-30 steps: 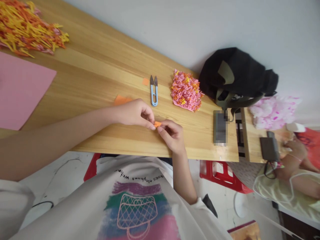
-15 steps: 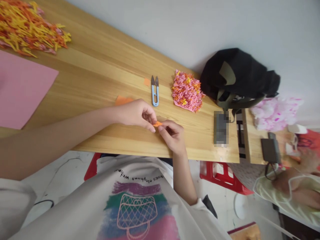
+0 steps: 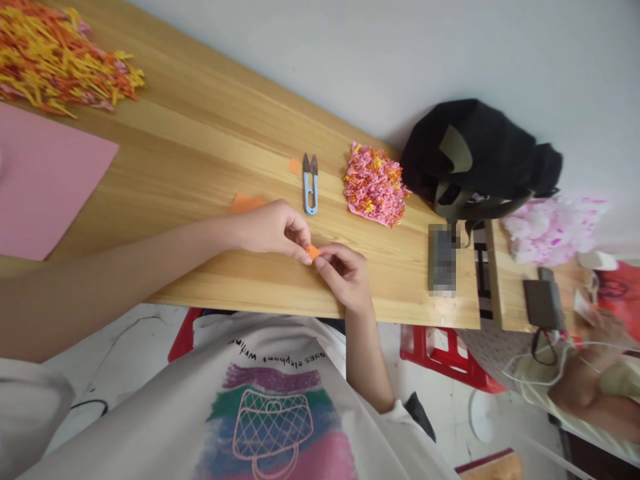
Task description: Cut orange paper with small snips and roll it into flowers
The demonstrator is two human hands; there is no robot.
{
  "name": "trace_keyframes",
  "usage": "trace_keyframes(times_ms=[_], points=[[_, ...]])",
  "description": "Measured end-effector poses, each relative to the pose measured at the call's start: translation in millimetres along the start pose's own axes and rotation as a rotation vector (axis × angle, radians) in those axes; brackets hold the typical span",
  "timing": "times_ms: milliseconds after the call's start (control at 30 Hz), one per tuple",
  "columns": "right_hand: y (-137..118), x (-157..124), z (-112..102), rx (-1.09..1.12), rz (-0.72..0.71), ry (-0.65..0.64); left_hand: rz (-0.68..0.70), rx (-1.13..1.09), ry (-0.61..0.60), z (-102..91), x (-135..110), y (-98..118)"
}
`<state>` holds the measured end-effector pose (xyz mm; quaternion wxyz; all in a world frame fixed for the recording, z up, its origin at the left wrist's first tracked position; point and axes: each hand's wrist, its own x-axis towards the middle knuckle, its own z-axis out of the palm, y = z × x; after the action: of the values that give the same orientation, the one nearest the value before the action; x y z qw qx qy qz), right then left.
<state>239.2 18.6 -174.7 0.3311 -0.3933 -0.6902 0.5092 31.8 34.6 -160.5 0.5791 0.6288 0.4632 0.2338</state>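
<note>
A small orange paper piece is pinched between both hands just above the wooden table, near its front edge. My left hand closes its fingertips on the piece's left end. My right hand grips the right end with thumb and fingers curled. Blue thread snips lie just beyond the hands. An orange paper scrap lies behind my left hand, and a smaller orange scrap sits beside the snips.
A pink mat covered in pink and orange paper bits lies right of the snips. A pile of yellow and orange strips and a pink sheet are at left. A black bag, phone and another person's hand are at right.
Both hands keep their pinch on the orange piece, which looks shorter and more folded now. The other person's hand at right has shifted.
</note>
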Motion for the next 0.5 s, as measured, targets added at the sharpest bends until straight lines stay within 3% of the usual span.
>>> trace_keyframes(times_ms=[300,500], points=[[-2,-1,-1,-0.002,-0.034,-0.040,0.021,-0.037,0.020,5.1,1,-1],[-2,1,1,-0.013,0.074,0.009,0.051,-0.018,0.040,11.1,-1,2]])
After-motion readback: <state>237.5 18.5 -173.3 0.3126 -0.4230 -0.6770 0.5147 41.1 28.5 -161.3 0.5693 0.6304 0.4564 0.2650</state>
